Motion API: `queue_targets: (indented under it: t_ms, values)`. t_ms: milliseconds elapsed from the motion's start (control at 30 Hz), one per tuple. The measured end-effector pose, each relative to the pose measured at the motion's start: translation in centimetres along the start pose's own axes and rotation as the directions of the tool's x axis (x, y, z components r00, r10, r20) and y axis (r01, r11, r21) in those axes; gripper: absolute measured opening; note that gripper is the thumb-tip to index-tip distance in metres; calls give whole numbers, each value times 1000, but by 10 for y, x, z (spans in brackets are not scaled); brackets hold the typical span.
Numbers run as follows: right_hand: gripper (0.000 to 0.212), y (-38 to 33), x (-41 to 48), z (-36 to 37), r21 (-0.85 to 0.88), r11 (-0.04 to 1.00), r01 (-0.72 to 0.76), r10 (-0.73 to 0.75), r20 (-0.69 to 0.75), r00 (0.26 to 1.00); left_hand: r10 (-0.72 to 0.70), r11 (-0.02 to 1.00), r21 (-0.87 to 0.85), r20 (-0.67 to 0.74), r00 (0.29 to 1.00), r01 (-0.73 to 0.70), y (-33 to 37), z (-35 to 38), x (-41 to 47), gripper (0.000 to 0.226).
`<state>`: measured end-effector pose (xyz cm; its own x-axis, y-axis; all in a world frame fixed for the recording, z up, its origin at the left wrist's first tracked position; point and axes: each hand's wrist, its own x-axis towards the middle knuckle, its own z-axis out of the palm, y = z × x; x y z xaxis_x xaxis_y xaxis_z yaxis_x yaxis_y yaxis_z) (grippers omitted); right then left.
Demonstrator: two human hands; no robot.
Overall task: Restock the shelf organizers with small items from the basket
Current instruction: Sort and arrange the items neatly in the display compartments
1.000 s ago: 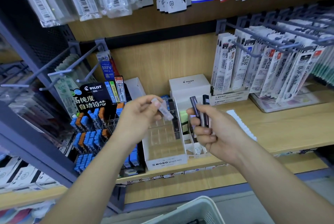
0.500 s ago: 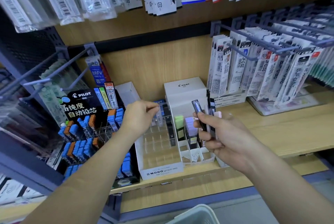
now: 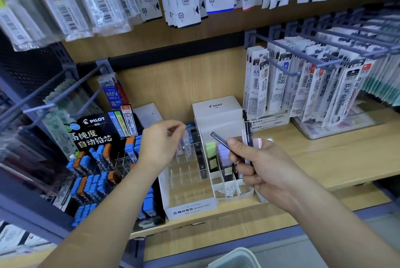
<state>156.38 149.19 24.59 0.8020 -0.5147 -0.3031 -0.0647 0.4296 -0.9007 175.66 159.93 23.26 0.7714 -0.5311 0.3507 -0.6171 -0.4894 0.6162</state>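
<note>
L hand over back row of clear MONO organizer, fingers curled, thumb + index tips pinched together right at top of a clear lead case standing in a rear slot. Can't tell if it's gripping the case or just touching it. R hand clenched round a bundle of slim cases: 2 dark ones fanned upward, 1 pale pink beside them, held just above white divided organizer, which has green + purple packs in its rear slots. Both organizers sit side by side, touching, on wood shelf. Black PILOT lead display just left of them, refill packs on hooks to the right. Basket rim at btm edge of view, below shelf.
</note>
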Motion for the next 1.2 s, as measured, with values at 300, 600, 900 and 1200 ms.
queue_targets:
  t_ms: [300,600,900,1200]
  values:
    - [3,2,2,8,-16,997,78,-78,19,997,-53,720,-584,493,868,375,68,-27,-38,4]
    - [15,-1,0,11,173,984,-40,47,-37,998,63,740,-557,616,785,378,58,-26,-44,48]
    - [24,-15,-1,-10,30,998,-61,63,-87,994,-149,653,-686,298,943,321,42,-39,-30,28]
    - [20,-21,-6,-25,-37,999,-31,29,-36,999,-192,783,-574,146,970,241,14,-33,-23,22]
